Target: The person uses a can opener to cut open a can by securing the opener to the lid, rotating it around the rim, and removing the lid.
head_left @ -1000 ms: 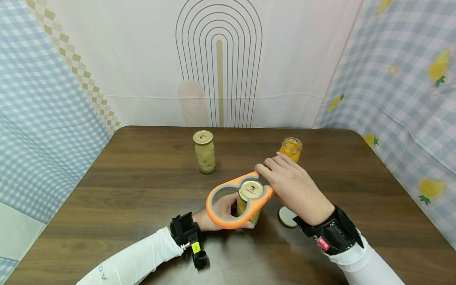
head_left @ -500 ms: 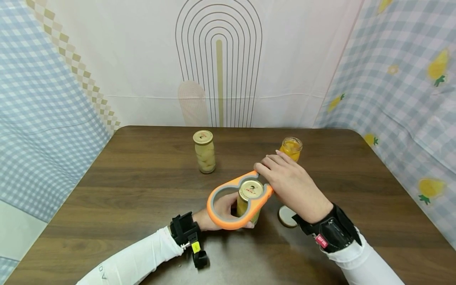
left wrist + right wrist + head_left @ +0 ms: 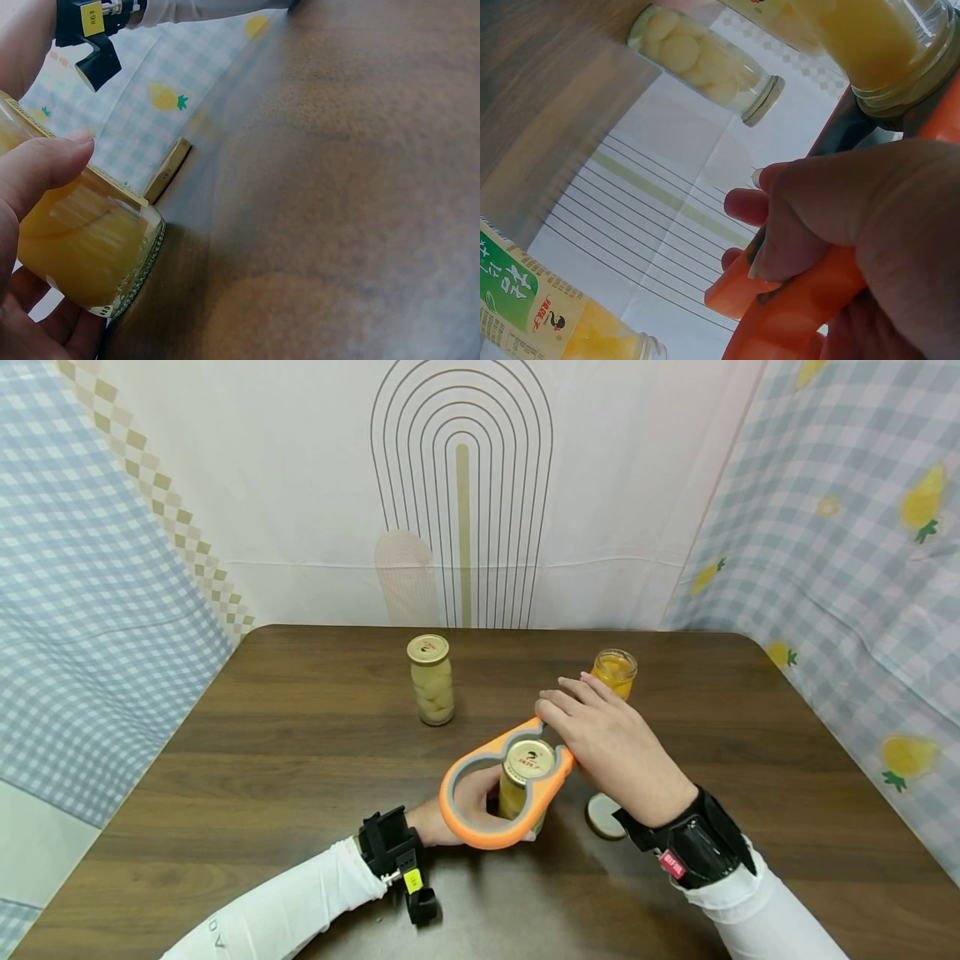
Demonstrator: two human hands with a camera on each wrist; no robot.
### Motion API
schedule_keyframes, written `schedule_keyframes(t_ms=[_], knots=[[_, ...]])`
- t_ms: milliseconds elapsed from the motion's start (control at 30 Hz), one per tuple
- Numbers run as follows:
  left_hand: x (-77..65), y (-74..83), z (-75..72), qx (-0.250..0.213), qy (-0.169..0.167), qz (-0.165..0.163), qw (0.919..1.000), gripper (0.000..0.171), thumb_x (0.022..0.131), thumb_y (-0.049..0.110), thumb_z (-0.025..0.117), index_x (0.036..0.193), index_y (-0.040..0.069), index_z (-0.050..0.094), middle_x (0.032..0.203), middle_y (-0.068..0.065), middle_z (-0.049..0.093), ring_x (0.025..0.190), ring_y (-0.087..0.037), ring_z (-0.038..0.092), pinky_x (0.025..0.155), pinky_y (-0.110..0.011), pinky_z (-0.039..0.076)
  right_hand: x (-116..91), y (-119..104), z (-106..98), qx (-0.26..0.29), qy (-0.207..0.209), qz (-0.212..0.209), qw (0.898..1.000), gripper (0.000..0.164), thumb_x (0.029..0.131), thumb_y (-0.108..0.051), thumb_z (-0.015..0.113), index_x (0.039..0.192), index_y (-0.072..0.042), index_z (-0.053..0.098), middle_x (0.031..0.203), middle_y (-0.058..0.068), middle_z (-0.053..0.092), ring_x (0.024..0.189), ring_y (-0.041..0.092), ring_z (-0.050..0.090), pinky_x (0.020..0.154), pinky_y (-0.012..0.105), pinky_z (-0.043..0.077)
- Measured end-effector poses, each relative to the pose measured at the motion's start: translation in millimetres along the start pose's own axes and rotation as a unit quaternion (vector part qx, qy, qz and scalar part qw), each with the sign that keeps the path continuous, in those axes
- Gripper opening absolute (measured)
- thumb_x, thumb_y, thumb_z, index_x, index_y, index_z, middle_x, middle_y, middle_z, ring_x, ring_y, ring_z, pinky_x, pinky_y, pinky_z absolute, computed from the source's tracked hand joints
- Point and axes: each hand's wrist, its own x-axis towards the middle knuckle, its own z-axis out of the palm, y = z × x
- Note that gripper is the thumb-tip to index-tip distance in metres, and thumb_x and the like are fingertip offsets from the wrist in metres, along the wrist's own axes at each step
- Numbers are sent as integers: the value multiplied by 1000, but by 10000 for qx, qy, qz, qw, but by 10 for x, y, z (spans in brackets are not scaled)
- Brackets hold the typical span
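My left hand (image 3: 471, 795) grips a glass jar of yellow fruit (image 3: 512, 795) around its side; the left wrist view shows the thumb pressed on the glass (image 3: 82, 240). The jar's gold lid (image 3: 529, 758) is on. Around that lid sits an orange jar opener (image 3: 489, 838) with a grey inner lining. At the opener's handle end, my right hand (image 3: 611, 743) holds on, its fingers partly stretched past the handles in the head view. In the right wrist view, its thumb and fingers wrap the orange handles (image 3: 795, 315).
A lidded jar of pale fruit (image 3: 432, 685) stands at the back. Behind my right hand is an uncovered jar of orange fruit (image 3: 615, 672). A loose lid (image 3: 604, 817) lies on the brown table (image 3: 300, 735), right of the gripped jar. Cloths hang around the table.
The opener's rounded end has swung slightly toward me and to the right. My right hand's fingers have spread a little farther forward. My left hand and the jar stay put.
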Motion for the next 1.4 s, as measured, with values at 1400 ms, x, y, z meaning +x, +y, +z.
schedule_keyframes(t_ms=[1400], knots=[[-5,-91,-35,-365,-332,-70,9988,47,92,11,74,135,15,54,127,-4,63,114,-10,58,105,-31,49,83,18,47,-158,86,49,9998,32,90,11,65,116,-8,61,130,18,63,135,35,54,116,47,42]])
